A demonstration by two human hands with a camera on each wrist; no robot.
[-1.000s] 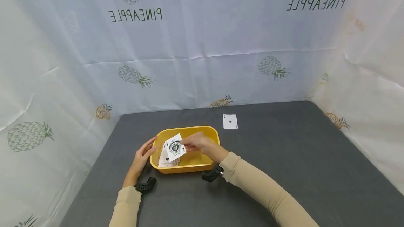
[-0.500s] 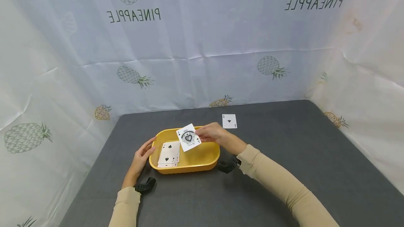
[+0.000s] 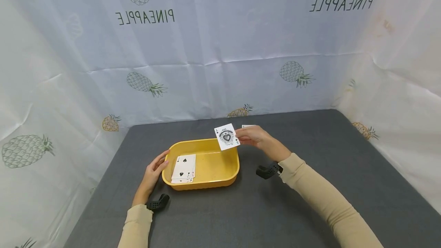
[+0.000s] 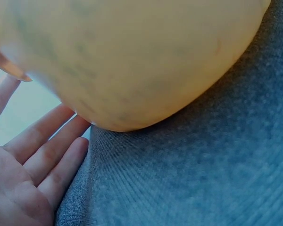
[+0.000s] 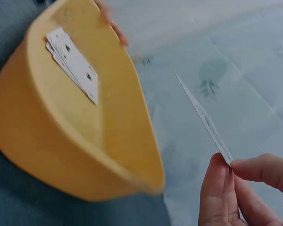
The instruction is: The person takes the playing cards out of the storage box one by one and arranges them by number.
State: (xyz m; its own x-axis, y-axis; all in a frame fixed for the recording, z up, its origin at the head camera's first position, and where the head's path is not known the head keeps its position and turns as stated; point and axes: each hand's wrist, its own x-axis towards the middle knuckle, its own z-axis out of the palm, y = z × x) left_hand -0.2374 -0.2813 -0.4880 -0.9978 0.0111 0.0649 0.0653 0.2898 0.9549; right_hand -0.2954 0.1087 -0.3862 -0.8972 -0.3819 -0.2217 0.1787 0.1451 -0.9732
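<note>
My right hand (image 3: 255, 136) pinches an ace of spades (image 3: 226, 137) by its right edge, between thumb and fingertips. The card is in the air above the back right rim of a yellow plastic tub (image 3: 215, 167); in the right wrist view this ace (image 5: 205, 120) shows nearly edge-on. At the tub's left end, my left hand (image 3: 154, 169) rests against the rim, its fingers (image 4: 45, 155) fairly straight along the outside. Inside the tub, on the left, lies a small pile of playing cards (image 3: 183, 167), a two of spades on top.
Another playing card (image 3: 248, 126) lies on the dark grey tabletop (image 3: 293, 125), mostly hidden behind my right hand. A white cloth with pineapple prints (image 3: 220, 49) hangs behind the table and along both sides.
My right hand has lifted the ace from over the pile and carried it right and back, past the tub's interior. The left hand has stayed at the tub, which has barely shifted.
</note>
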